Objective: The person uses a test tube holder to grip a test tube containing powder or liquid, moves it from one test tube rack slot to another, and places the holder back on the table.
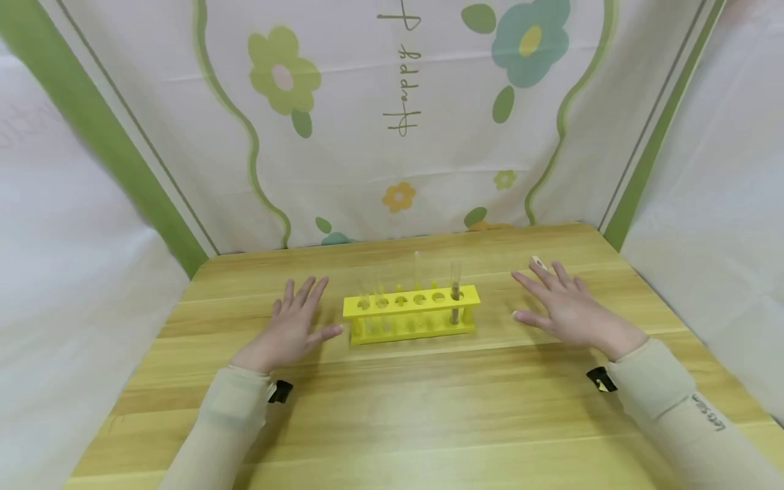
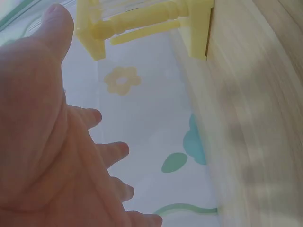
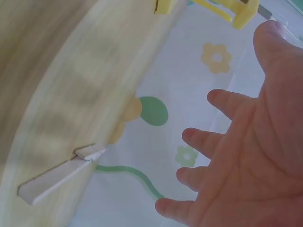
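A yellow test tube rack (image 1: 412, 335) stands on the wooden table between the two hands. Clear test tubes sit in its left holes, and one at the right end, a test tube (image 1: 455, 291), holds something dark. Another clear tube (image 1: 418, 269) rises behind the middle. To the rack's left, my left hand (image 1: 286, 333) is spread flat with straight fingers, its thumb pointing at the rack's end. My right hand (image 1: 572, 312) is spread the same way, farther off on the right. Both palms are bare in the wrist views, holding nothing.
Just beyond the right fingertips lies a small white folded piece (image 3: 57, 176), partly hidden by the fingers in the head view. A white flowered cloth (image 1: 367, 136) hangs along the table's far edge. White cloth sides stand left and right of the wooden table (image 1: 416, 422).
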Action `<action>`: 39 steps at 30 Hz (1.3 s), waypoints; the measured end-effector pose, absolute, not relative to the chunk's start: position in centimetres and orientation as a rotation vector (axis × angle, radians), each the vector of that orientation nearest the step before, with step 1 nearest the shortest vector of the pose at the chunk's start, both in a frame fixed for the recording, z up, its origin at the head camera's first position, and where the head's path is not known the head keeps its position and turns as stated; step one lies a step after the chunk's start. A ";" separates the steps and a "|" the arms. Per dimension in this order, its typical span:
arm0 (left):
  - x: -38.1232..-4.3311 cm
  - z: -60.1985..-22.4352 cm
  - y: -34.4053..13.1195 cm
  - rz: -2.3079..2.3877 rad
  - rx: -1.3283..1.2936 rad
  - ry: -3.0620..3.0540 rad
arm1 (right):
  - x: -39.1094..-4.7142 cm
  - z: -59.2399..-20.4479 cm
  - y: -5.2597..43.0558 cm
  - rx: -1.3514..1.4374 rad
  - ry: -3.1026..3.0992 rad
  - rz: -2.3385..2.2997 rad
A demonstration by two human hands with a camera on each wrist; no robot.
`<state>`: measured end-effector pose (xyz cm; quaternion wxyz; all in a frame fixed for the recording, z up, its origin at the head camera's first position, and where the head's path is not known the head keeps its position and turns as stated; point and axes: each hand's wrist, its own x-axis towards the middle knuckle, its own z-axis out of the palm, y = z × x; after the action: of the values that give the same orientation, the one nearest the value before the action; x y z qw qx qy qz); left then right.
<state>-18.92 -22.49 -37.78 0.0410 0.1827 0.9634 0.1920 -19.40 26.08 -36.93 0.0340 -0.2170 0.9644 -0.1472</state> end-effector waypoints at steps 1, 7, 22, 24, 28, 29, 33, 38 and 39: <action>-18.9 -37.8 -22.5 0.604 0.568 2.949 | -19.4 -36.8 26.2 -0.666 2.966 -0.452; -19.0 -37.6 -22.5 0.707 0.608 2.956 | -19.6 -36.0 27.0 -0.645 2.982 -0.419; -20.2 -39.0 -21.5 1.437 0.383 2.650 | -22.9 -36.5 31.9 -0.484 3.017 -0.348; -20.3 -39.4 -21.0 1.480 0.372 2.604 | -23.3 -36.2 32.4 -0.444 3.007 -0.341; -20.3 -40.3 -20.1 1.499 0.350 2.582 | -24.0 -36.3 32.9 -0.402 3.007 -0.336; -20.3 -40.4 -19.9 1.503 0.347 2.576 | -24.2 -36.3 33.0 -0.389 3.008 -0.333; -20.6 -40.9 -19.4 1.557 0.337 2.526 | -24.9 -36.6 33.1 -0.355 3.002 -0.324; -20.9 -41.7 -19.2 1.551 0.317 2.526 | -25.7 -37.7 33.0 -0.305 2.986 -0.289; -20.9 -41.9 -19.1 1.550 0.312 2.527 | -25.8 -37.9 33.0 -0.284 2.980 -0.284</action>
<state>-20.90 -19.13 -41.86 0.0803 0.1044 0.8450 0.5184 -25.83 32.95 -37.87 0.0672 -0.0941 0.9888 -0.0943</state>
